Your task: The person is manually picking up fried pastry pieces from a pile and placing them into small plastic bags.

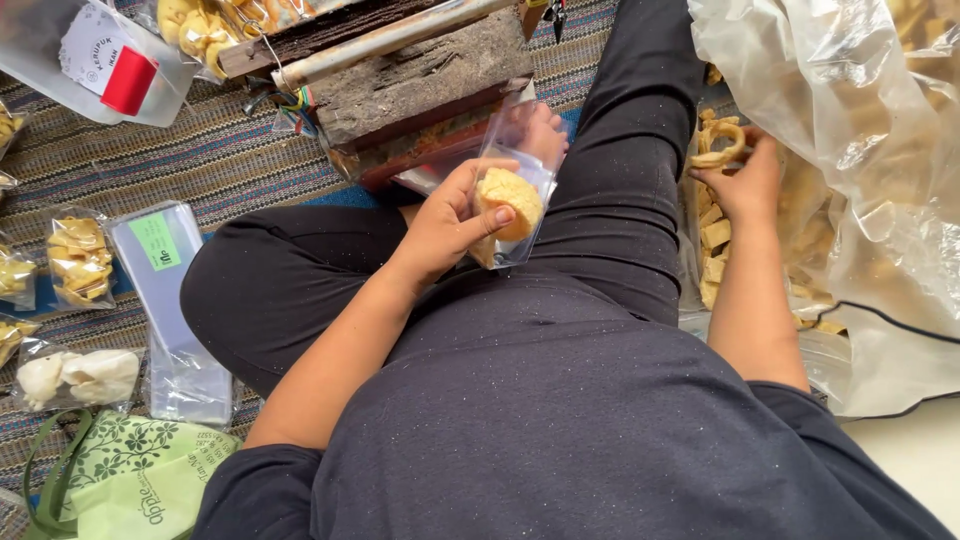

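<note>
A small clear plastic pouch point(515, 185) is held upright over the lap by the left hand point(450, 225), with the thumb pressed across its front and the fingers wrapped behind. 1 round, pale yellow cracker point(510, 200) is seen inside it, sitting at about mid-height. The right hand point(745, 180) is closed around a ring-shaped cracker point(718, 142), lifted just above the loose crackers point(715, 245) heaped in the large clear bag point(850, 120) at the person's right side.

The pouch is judged to be very light, thin and slippery, and it would be expected to buckle if squeezed hard. It is best taken by its side edges or lower half, so that the mouth is left free. The crackers are judged to be dry, stiff and brittle, and light for their bulk; a gentle pinch across the rim is called for, since a tight grip could snap them. Whether the pouch mouth is fully open cannot be told, as the film is nearly invisible against the dark trousers.

On the striped woven mat point(230, 150) to the left, several filled packets point(78, 260) and a stack of empty pouches point(165, 300) are laid, near a green patterned bag point(140, 480). A weathered wooden block point(420, 80) lies just beyond the knees.
</note>
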